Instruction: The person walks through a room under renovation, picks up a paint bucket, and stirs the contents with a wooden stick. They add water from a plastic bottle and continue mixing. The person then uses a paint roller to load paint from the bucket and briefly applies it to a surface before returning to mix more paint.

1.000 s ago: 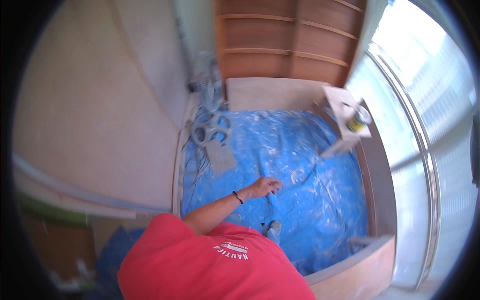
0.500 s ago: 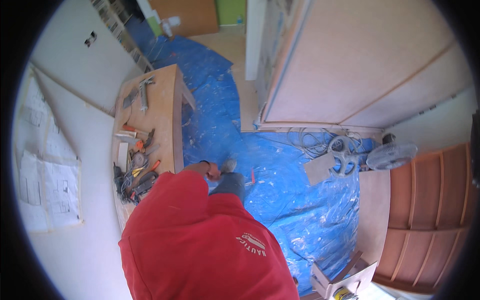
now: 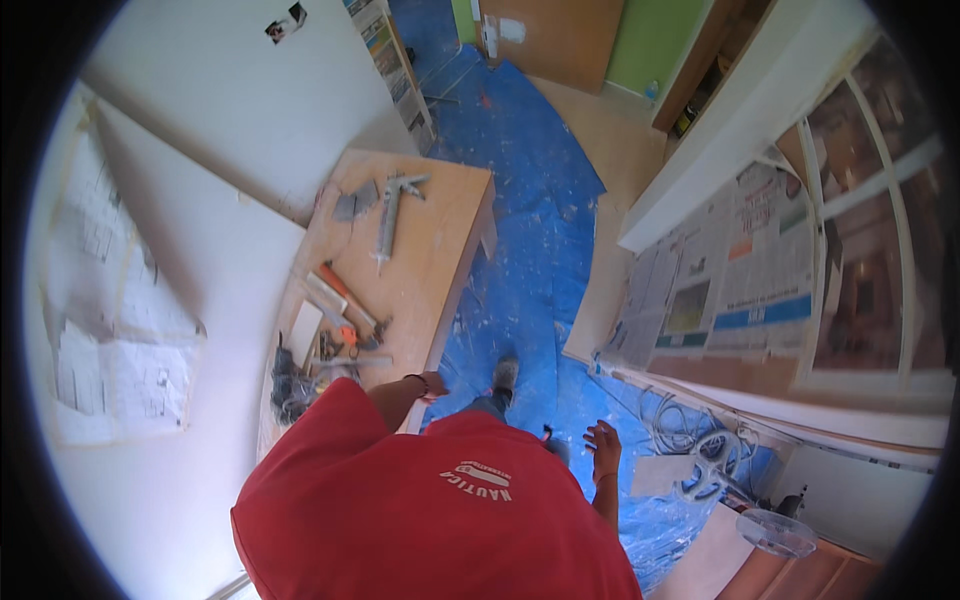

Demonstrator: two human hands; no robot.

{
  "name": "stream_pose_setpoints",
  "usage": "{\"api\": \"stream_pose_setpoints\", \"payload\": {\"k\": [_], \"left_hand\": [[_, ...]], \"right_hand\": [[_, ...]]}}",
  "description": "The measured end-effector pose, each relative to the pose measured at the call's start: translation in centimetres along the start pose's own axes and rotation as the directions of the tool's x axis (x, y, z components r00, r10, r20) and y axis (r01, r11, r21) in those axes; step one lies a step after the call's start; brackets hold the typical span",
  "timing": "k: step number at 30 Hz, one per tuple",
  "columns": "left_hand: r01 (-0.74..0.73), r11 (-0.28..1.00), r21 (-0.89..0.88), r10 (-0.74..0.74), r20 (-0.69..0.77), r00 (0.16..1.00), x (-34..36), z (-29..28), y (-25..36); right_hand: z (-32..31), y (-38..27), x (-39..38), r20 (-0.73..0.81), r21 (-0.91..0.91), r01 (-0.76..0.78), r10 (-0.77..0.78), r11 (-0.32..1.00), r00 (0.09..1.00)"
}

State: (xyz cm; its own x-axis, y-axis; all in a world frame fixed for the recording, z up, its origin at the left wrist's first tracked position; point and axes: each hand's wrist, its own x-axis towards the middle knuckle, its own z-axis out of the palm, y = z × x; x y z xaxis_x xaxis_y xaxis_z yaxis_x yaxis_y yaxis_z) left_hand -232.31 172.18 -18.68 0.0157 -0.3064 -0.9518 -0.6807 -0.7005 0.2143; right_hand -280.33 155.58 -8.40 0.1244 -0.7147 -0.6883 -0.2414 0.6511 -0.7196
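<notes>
The person's left grip (image 3: 433, 385) hangs right at the near edge of the wooden tabletop (image 3: 432, 250); from here I can't tell whether it touches the wood, nor how far its fingers are closed. The right grip (image 3: 603, 447) is out to the other side, fingers loosely spread with nothing between them, above the blue sheeting (image 3: 535, 220) on the floor.

Ahead and to the left of the left grip, a tool with a long orange-red handle (image 3: 342, 287) lies on the tabletop, with a grey caulking gun (image 3: 388, 222) well beyond it. Directly left of that grip, past the red sleeve, sits a dark power tool (image 3: 290, 388).

Just right of the right grip, a flat grey board (image 3: 662, 474) lies by coiled cable (image 3: 672, 425); farther right and back stands a fan (image 3: 778, 533).
</notes>
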Motion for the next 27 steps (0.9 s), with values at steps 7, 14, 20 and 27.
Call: {"api": "stream_pose_setpoints", "payload": {"k": [7,14,20,27], "left_hand": [[-0.496,0.868,0.006,0.442,-0.463,0.768,6.8,-16.9,14.9],[-0.565,0.823,0.051,0.495,-0.552,0.671,11.0,-36.7,20.7],[-0.324,0.731,-0.600,-0.159,-0.611,0.775,11.4,-51.9,21.4],[-0.297,0.419,-0.858,-0.312,-0.443,0.840,18.0,-67.4,20.8]], "right_hand": [[5.5,-13.2,16.5,-0.029,-0.207,0.076,-0.084,0.975,0.996],[6.4,-27.0,40.3,0.080,-0.217,-0.045,0.064,0.975,0.995],[16.2,-49.6,59.6,0.292,-0.591,0.288,-0.134,0.753,0.947],[36.2,-77.7,75.6,0.537,-0.572,0.628,-0.338,0.528,0.773]]}}
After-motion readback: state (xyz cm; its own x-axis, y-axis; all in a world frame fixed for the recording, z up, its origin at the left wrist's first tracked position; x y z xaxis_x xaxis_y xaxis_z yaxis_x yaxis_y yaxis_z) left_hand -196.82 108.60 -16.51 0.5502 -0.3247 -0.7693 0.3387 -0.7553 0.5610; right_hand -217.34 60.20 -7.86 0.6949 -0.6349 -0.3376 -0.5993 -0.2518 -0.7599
